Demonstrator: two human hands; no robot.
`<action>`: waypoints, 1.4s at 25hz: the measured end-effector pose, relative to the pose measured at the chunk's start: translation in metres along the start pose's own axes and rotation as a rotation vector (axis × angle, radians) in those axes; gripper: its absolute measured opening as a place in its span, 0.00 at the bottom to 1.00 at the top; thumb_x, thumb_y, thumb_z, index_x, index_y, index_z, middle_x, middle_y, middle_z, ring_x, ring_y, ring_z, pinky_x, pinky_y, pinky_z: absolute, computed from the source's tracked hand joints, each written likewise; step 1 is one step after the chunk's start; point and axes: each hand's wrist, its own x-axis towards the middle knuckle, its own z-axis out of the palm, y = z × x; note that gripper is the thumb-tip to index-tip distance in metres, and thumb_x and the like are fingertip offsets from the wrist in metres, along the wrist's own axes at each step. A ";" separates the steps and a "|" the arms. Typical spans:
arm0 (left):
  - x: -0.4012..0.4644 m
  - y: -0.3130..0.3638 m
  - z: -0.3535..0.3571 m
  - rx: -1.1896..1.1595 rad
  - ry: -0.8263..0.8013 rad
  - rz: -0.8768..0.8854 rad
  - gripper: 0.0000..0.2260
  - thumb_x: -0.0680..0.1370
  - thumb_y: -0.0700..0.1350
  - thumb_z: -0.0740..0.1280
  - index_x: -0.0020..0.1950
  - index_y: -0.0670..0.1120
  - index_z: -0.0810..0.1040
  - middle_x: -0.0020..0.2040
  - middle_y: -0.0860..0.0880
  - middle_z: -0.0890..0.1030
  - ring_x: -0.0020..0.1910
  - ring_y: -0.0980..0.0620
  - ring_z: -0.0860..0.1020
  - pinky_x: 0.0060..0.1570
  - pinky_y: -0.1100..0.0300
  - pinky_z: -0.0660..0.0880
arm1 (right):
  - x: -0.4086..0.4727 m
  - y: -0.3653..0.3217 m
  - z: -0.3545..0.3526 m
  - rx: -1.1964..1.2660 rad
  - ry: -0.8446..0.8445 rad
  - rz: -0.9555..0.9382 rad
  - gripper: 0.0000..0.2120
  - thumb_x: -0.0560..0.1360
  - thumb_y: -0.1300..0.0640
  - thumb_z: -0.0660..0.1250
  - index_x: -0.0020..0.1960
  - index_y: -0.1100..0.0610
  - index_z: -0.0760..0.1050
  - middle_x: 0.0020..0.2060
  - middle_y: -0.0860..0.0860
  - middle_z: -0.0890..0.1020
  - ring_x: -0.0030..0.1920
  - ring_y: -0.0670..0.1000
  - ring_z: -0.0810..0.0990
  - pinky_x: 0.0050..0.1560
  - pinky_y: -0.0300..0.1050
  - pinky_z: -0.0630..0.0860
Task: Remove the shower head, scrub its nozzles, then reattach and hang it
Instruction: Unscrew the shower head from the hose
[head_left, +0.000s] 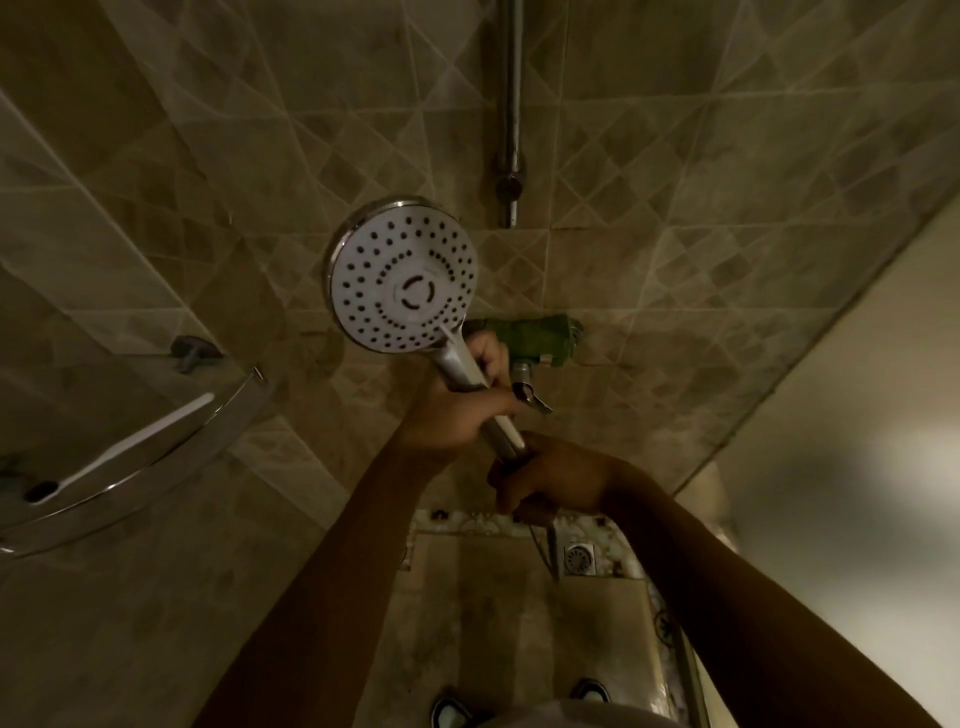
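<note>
a: where's the head (402, 274) now?

b: held up in front of the tiled wall (675, 208), nozzle face toward the camera, below and left of the rail (511, 104). the left hand (457, 410) is wrapped round the handle (462, 366), fingers curled tight. the right hand (550, 480) grips lower down, where the handle meets the hose (551, 551).

a: so it looks like the joint is being turned?

b: that's my guess, though i can't tell whether it's loosening or tightening; the joint itself is hidden inside the right fist.

a: what could go wrong?

b: if the hands twist unevenly, the thread could cross or the washer could slip out and drop toward the drain (579, 558). the chrome looks slick, so a wet grip may slide and let the head fall onto the floor.

a: anything near enough to hit?

b: the green-wrapped valve (540, 338) and its lever (532, 397) sit just behind the left hand; a jerk could knock the lever. the glass shelf (135, 467) with its toothbrush (140, 441) is well apart.
</note>
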 end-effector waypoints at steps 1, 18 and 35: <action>0.001 -0.001 0.006 -0.126 -0.010 -0.003 0.12 0.65 0.31 0.67 0.38 0.44 0.66 0.35 0.42 0.71 0.36 0.45 0.72 0.41 0.48 0.69 | 0.001 -0.001 0.001 0.018 -0.016 0.004 0.14 0.64 0.67 0.69 0.27 0.59 0.65 0.21 0.51 0.65 0.20 0.48 0.61 0.26 0.42 0.55; 0.002 0.002 0.017 -0.391 0.090 -0.192 0.22 0.77 0.48 0.69 0.25 0.49 0.65 0.18 0.52 0.63 0.16 0.55 0.61 0.22 0.62 0.63 | 0.004 -0.006 0.010 0.008 0.202 -0.055 0.20 0.70 0.72 0.67 0.25 0.55 0.68 0.21 0.50 0.67 0.21 0.48 0.64 0.26 0.40 0.59; -0.014 0.003 0.007 -0.271 0.068 -0.149 0.20 0.83 0.34 0.55 0.76 0.38 0.61 0.55 0.37 0.78 0.59 0.41 0.78 0.62 0.47 0.74 | 0.010 0.000 -0.003 0.044 0.393 -0.122 0.10 0.61 0.63 0.72 0.30 0.56 0.70 0.23 0.53 0.66 0.22 0.50 0.63 0.25 0.43 0.59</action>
